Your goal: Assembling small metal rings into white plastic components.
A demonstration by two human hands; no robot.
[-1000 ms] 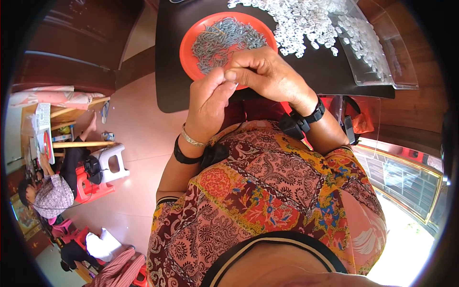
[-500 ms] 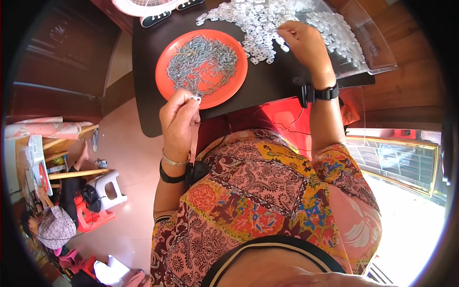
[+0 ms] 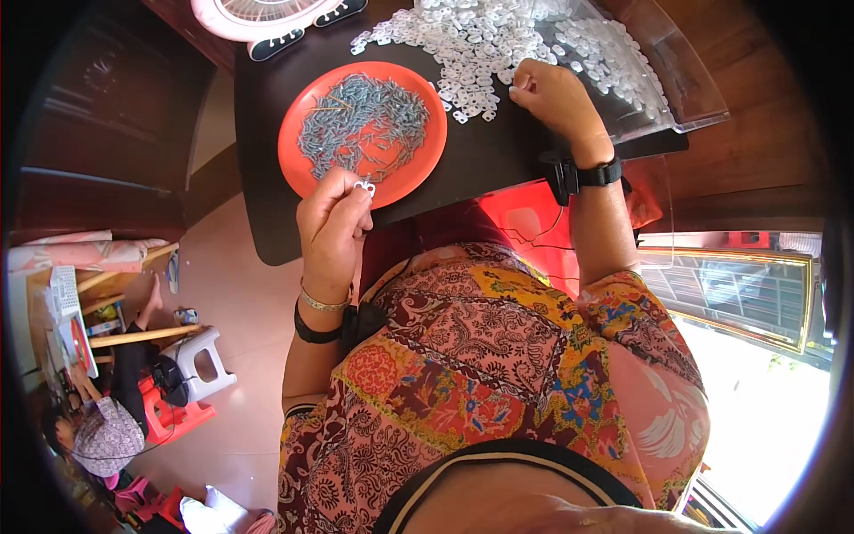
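Between the thumb and fingers of my left hand [image 3: 333,222] is a small white plastic clip [image 3: 366,188] with two loops. A bit of grey metal shows at its top; I cannot make out whether it is attached. This hand is at the near rim of a round orange-red plate [image 3: 431,169], which holds a heap of small grey screws [image 3: 363,116]. My right hand [image 3: 562,100] hovers by the near edge of a pile of white plastic clips [image 3: 471,55]. Its fingers are curled together, and whatever they may hold is hidden.
More clips lie in a clear plastic tray [image 3: 698,76] at the right of the dark table [image 3: 271,191]. A pink fan [image 3: 267,20] stands at the far left. A person [image 3: 108,436] sits at lower left beside a grey stool [image 3: 206,363]. Red plastic [image 3: 527,222] is below the table edge.
My right hand has drawn slightly back from the clips, its fingers more curled. The left hand keeps its pinch on the white clip. The whole view has shifted a little.
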